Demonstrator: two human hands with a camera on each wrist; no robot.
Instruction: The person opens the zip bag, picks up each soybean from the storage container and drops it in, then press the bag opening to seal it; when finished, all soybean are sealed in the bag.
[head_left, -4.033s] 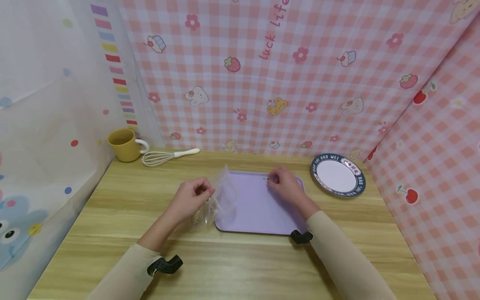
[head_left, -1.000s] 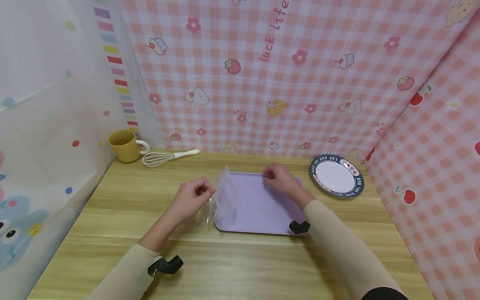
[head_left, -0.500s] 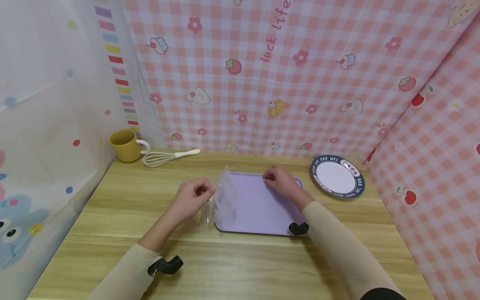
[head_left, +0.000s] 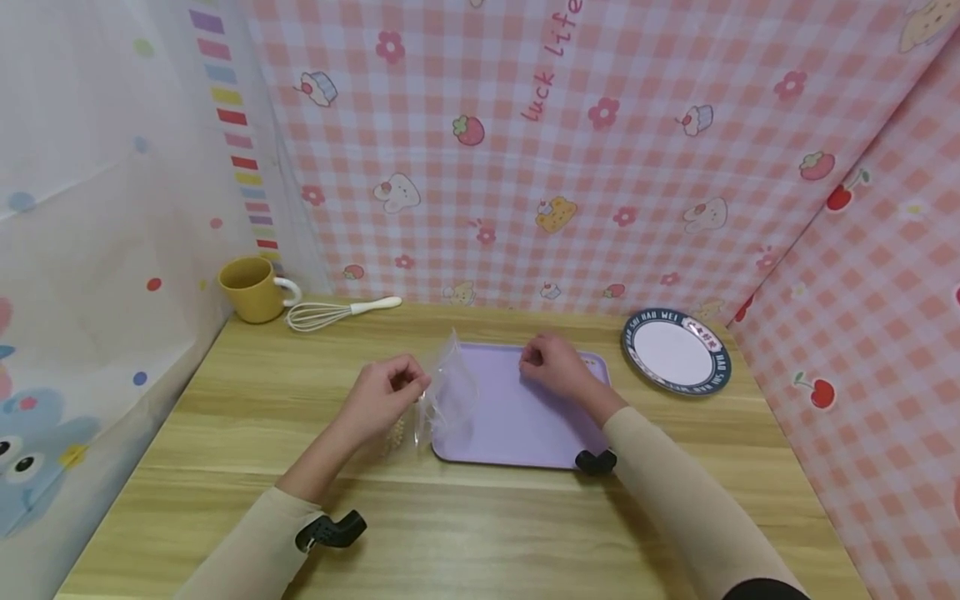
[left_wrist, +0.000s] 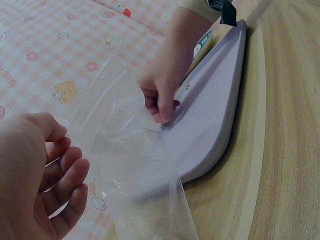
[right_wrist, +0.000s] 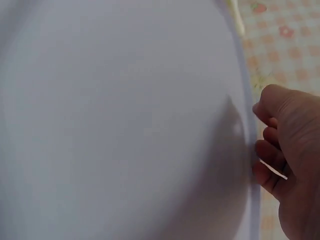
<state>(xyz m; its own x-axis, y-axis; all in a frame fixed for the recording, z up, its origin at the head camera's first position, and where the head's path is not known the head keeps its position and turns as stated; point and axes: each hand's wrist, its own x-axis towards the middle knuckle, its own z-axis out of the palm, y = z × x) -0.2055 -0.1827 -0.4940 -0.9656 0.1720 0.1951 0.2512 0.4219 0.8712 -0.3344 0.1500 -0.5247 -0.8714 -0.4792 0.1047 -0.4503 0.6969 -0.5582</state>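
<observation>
My left hand (head_left: 381, 400) pinches the upper edge of a clear plastic bag (head_left: 455, 387) between thumb and forefinger. Small pale yellow, bean-like pieces (head_left: 396, 433) lie low in the bag, beside the tray. A lilac rectangular tray (head_left: 510, 425) lies flat on the table, its left part seen through the bag. Over the tray's far edge is my right hand (head_left: 558, 367), fingers curled and thumb against forefinger; I cannot tell whether a small piece is between the fingertips. In the left wrist view, tiny yellow specks (left_wrist: 187, 87) sit on the tray beyond that hand.
At the back left stand a yellow mug (head_left: 251, 292) with a white handle and a whisk (head_left: 345, 310) lying beside it. A dark-rimmed white plate (head_left: 675, 354) lies at the back right. Patterned cloth (head_left: 480, 183) walls the table's back and sides.
The right hand has shifted slightly left along the tray's far edge, and tiny yellow specks now show at the tray's far right corner. The left hand and bag have stayed in place.
</observation>
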